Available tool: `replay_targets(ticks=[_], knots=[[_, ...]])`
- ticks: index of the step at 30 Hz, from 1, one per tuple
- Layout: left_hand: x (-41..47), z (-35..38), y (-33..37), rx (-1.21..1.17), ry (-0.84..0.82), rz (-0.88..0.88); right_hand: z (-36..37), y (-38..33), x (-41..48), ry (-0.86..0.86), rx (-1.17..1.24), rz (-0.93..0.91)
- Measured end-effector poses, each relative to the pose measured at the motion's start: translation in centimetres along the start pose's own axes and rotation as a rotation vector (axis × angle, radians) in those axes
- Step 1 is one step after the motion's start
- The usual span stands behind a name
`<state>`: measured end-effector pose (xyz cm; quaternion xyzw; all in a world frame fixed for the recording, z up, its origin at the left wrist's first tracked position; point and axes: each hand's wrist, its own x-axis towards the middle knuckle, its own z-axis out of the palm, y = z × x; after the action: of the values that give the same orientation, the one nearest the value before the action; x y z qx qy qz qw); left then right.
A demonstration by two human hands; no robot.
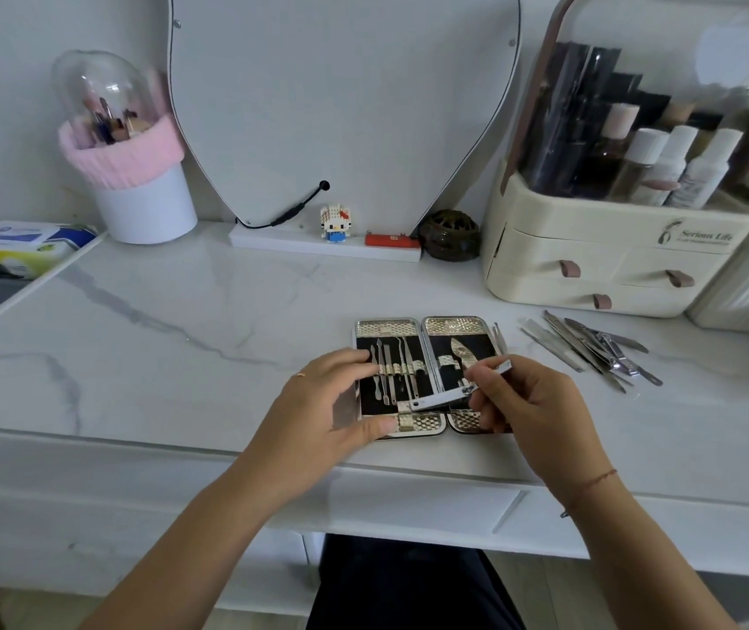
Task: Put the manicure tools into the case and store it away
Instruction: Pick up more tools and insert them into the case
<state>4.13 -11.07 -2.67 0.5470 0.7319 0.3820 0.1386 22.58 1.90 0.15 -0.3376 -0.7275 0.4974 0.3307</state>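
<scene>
Near the front edge of the marble table [158, 334], I see the manicure case [454, 327] lying open and flat, both halves facing up. Its left half holds a row of thin metal tools [393, 368] tucked under a band of loops; the right half holds one leaf-shaped tool [460, 352].

My view shows the left hand [331, 402] laid over the case's left edge, fingers fairly straight and pressing on the loop band, thumb against the near rim.

The right hand [531, 402] pinches a nail clipper [440, 398] between thumb and fingertips, its lever swung up. The clipper hangs over the lower part of the case, across the hinge.

A pair of tweezers [499, 336] lies just beside the case's right edge. Further right, a loose pile of tools [600, 347] rests on the table, close in front of a cream drawer organizer [590, 261].
</scene>
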Motion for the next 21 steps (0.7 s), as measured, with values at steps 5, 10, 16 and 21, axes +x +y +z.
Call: replay_targets(ticks=[5,10,16,21], knots=[[-0.18,0.27,-0.21,0.078,-0.036,-0.034,-0.28,-0.04,-0.11,-0.003,-0.066,-0.002],[-0.21,0.15,0.26,0.039,-0.038,-0.065,0.16,-0.33,-0.13,-0.019,-0.062,-0.002],[-0.22,0.08,0.46,0.011,-0.025,-0.088,0.4,-0.56,-0.25,0.01,-0.056,0.007],[-0.25,0.17,0.41,0.002,-0.022,-0.097,0.71,-0.61,-0.38,0.037,-0.053,0.016]])
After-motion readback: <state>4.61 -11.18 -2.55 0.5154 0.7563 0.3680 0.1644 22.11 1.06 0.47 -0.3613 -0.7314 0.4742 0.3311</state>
